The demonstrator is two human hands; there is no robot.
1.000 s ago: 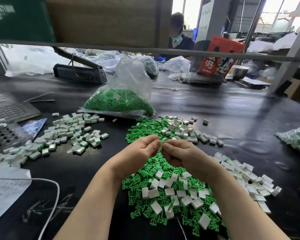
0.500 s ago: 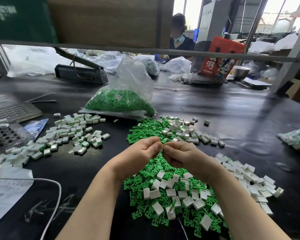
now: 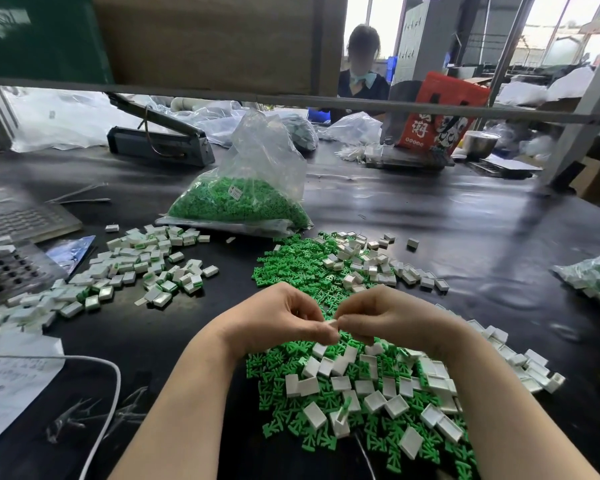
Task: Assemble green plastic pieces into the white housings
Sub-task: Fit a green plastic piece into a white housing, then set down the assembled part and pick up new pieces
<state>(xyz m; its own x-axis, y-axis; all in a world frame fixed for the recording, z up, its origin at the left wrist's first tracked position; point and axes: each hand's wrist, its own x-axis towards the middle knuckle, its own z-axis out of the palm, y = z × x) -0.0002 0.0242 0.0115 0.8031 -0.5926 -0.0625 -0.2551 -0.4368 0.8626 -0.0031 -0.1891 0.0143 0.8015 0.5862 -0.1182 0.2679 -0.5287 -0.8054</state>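
My left hand (image 3: 278, 320) and my right hand (image 3: 392, 318) meet fingertip to fingertip above a heap of loose green plastic pieces (image 3: 326, 393) mixed with empty white housings (image 3: 340, 382). Between the fingertips both hands pinch one small white housing (image 3: 331, 323); most of it is hidden by the fingers. Whether a green piece sits in it I cannot tell. To the left lies a spread of assembled white housings with green showing (image 3: 146, 268).
A clear bag of green pieces (image 3: 243, 202) stands behind the heap. A paper sheet (image 3: 11, 382) and a white cable (image 3: 111, 386) lie at front left, a grey perforated tray (image 3: 14, 268) at far left. A bag of parts (image 3: 596, 275) is at the right. A person sits across the table.
Both hands stay together over the heap; a white housing now shows between the fingertips. The camera has shifted slightly.
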